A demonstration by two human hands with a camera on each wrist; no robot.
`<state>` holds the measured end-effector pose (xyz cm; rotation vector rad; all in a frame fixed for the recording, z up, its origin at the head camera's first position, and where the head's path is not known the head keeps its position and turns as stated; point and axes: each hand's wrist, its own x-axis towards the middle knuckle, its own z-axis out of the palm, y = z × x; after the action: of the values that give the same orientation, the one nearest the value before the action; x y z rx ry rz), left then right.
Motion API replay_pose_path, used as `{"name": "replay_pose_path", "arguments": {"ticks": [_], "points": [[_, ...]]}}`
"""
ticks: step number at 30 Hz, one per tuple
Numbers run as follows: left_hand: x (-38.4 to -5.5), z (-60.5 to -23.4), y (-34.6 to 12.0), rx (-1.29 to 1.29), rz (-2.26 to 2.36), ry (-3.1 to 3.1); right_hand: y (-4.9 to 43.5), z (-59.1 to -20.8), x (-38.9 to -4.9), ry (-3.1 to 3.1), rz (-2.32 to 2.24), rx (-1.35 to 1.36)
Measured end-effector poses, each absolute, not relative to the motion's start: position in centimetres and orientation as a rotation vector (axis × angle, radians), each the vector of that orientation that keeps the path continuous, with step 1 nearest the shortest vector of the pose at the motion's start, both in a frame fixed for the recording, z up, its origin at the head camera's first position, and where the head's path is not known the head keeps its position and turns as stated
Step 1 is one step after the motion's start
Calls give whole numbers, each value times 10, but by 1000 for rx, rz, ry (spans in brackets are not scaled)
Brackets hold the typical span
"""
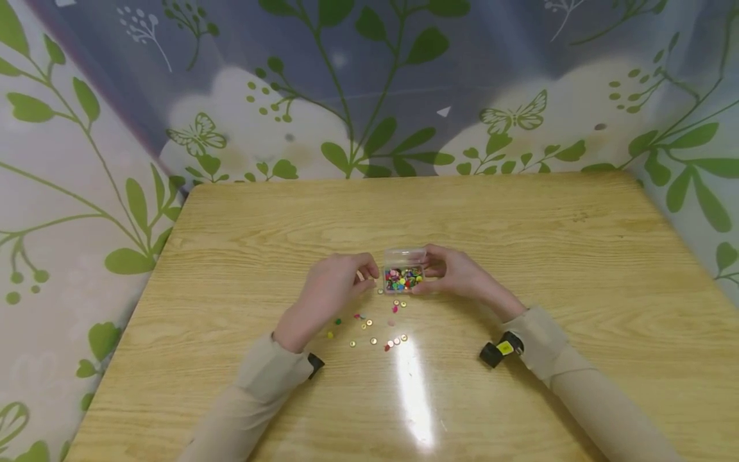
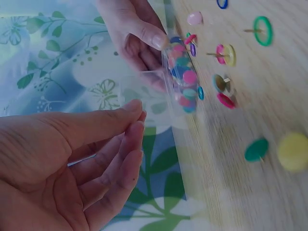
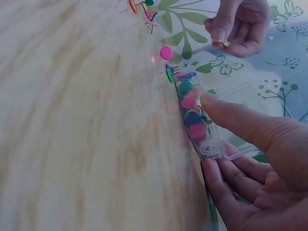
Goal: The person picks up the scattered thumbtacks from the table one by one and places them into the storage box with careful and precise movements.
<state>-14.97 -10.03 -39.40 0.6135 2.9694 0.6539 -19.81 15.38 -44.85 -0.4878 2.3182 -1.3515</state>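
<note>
A: Head: our right hand is grasping the clear box; loose tacks are lying on its near side.
B: Left wrist: our left hand is pinching beside the box.
A: Right wrist: it's holding a tack; let's be minding its point (and bracing the box).

Thumbtacks pink, green, yellow and blue; box colourless; surface yellow-brown, wood-grained; beyond its far edge, backdrop leaf-and-butterfly-printed, green on blue and white.
</note>
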Motion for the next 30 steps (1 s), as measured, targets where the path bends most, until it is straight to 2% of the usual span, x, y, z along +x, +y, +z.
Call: {"name": "replay_pose_path", "arguments": {"ticks": [18,30], "points": [[-166,-402,-80,692,795,2987,155,-450,-198,2355,-1295,-484],[-151,-398,-114,579,738,2972,155,-451,-200,2316,-1340,-478]]}}
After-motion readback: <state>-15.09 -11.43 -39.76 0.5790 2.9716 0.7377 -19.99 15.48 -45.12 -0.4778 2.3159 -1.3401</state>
